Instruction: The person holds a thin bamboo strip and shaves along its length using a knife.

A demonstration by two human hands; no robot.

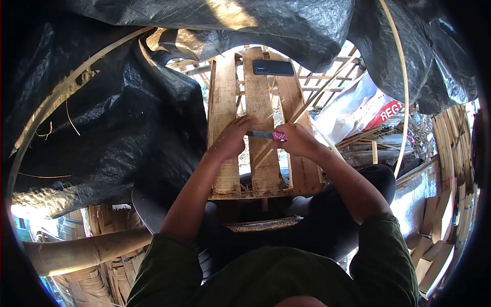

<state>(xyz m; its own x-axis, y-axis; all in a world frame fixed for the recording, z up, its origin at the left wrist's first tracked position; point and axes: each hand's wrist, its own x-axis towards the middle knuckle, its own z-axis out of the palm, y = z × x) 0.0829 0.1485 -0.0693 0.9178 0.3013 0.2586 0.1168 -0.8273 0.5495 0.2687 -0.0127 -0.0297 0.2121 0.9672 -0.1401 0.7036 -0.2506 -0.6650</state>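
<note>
A bamboo strip (263, 155) slants forward-right past the right hand (297, 140), which grips a knife (262, 134) pointing toward the left hand (233, 139), whose hold is unclear.

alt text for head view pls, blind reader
A person's right hand grips a pink-handled knife, its blade pointing toward the left hand, above a slatted wooden table. A thin strip slants by the knife; a phone lies at the far end.

A slatted wooden bench (223, 94) carries a dark phone (279, 68) near its far end.
</note>
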